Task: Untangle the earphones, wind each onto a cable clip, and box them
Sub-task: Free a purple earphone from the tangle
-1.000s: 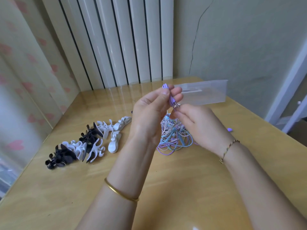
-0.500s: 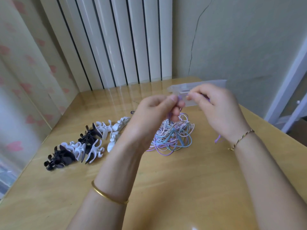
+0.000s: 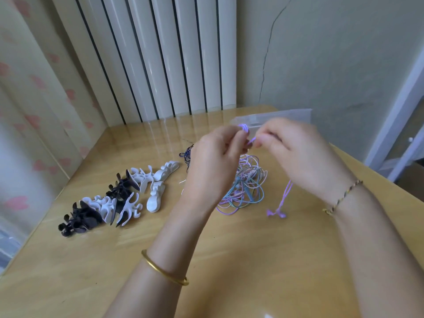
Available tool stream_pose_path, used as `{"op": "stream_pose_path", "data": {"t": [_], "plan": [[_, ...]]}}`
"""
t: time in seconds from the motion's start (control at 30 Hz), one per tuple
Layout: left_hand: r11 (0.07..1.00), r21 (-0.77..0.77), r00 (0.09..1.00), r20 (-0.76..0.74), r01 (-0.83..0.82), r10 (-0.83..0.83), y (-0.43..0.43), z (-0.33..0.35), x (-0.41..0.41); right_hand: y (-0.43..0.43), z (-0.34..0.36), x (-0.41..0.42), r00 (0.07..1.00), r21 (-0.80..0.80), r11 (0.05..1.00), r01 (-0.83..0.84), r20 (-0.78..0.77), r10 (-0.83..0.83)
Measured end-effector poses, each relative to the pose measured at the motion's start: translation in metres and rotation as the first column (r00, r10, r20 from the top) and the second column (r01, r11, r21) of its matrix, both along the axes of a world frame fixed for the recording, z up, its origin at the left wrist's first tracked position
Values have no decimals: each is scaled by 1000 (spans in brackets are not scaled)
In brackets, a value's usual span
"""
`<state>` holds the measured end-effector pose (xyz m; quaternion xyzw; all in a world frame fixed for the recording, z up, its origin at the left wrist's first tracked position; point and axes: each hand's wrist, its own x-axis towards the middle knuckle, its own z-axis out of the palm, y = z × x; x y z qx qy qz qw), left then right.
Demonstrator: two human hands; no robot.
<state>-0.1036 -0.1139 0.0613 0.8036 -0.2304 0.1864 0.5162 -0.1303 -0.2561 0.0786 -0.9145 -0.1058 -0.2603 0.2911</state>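
- A wooden bench (image 3: 229, 260) meets a white ribbed panel (image 3: 160, 53) along its far edge and a pink-patterned curtain (image 3: 27, 125) along its left edge. Glossy wood shows broadly along the near edge, under both forearms.
- A clear plastic box (image 3: 298, 113) sits by the far right corner, partly behind the hands. Its contents cannot be told.
- The left hand (image 3: 213, 161) is raised over the bench's middle, fingers pinching small loops of a purple earphone cable (image 3: 244, 128).
- The right hand (image 3: 296, 152) is just beside it, fingers pinching the same cable. One strand hangs down to the bench, toward the right edge.
- A tangle of pastel earphones (image 3: 245, 187) lies beneath the hands.
- Black and white cable clips (image 3: 119, 198) are heaped toward the left edge, apart from the tangle.
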Motion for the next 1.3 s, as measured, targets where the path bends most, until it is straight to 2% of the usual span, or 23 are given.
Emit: {"op": "stream_pose_path", "data": {"t": [0.07, 0.1, 0.13, 0.17, 0.2, 0.27, 0.3, 0.33, 0.4, 0.47, 0.5, 0.57, 0.63, 0.7, 0.77, 0.83, 0.87, 0.93, 1.03, 1.1, 1.17, 1.23, 1.3], "plan": [[992, 116, 999, -37, 42, -38, 2, 6, -1, -6, 1, 9, 994, -3, 998, 68, 85, -67], [990, 115, 995, -70, 81, -74, 4, 11, -3, -8, 0, 13, 991, 14, 997, 78, 106, -79], [989, 42, 982, -133, 141, -135, 6, 15, -5, -9, -3, 15, 990, 33, 997, 75, 117, -79], [972, -110, 950, -215, 205, -225, 7, 18, -5, -10, -5, 16, 991, 53, 997, 58, 121, -64], [912, -326, 885, -305, 249, -351, 8, 21, -5, -10, -9, 17, 992, 63, 997, 37, 115, -44], [690, -702, 704, -400, 177, -587, 9, 27, -3, -4, -17, 15, 998, 44, 999, 0, 56, -3], [614, -781, 662, -402, 113, -633, 9, 28, -1, 0, -21, 13, 1000, 23, 999, -23, 14, 23], [586, -806, 668, -392, 82, -632, 8, 28, 0, 5, -24, 9, 998, 2, 999, -53, -35, 53], [665, -741, 790, -351, 93, -502, 4, 23, 0, 14, -25, 1, 985, -74, 989, -127, -125, 117], [844, -533, 941, -250, 61, -226, 3, 11, 2, 17, -18, -9, 970, -109, 975, -193, -171, 173], [924, -382, 985, -157, 11, -76, 4, 6, 4, 17, -12, -13, 965, -80, 974, -210, -175, 194], [990, -131, 998, -8, -58, 57, 7, 1, 6, 11, 0, -13, 972, 31, 983, -183, -146, 186], [999, -27, 998, -50, -28, 27, 10, 3, 5, 3, 4, -2, 997, 34, 997, -72, -21, 73], [992, -71, 969, -220, 101, -114, 12, 12, -2, -1, 1, 12, 991, 30, 999, 22, 131, -26], [906, -355, 841, -397, 230, -368, 14, 22, -5, 1, -9, 19, 993, 106, 994, 16, 117, -29], [738, -656, 702, -451, 159, -552, 14, 26, -3, 10, -22, 16, 999, 131, 991, -38, 37, 34], [691, -715, 700, -438, 109, -564, 13, 25, -2, 16, -27, 12, 997, 132, 989, -67, -13, 70], [681, -728, 779, -383, 76, -496, 9, 19, -3, 23, -31, 7, 986, 109, 989, -104, -116, 117], [780, -624, 908, -301, 45, -293, 4, 9, -6, 26, -28, 3, 978, -9, 995, -95, -187, 91], [825, -564, 944, -255, 29, -208, 3, 6, -5, 28, -25, -1, 982, -20, 996, -83, -174, 78], [839, -543, 958, -224, 32, -182, 2, 7, -4, 30, -23, -4, 984, 122, 990, -71, -154, 89], [848, -530, 967, -202, 25, -155, 1, 7, -5, 33, -21, -7, 986, 333, 941, -68, -123, 114], [864, -503, 976, -183, 11, -118, 2, 6, -6, 34, -20, -8, 992, 466, 883, -60, -72, 105]]}}
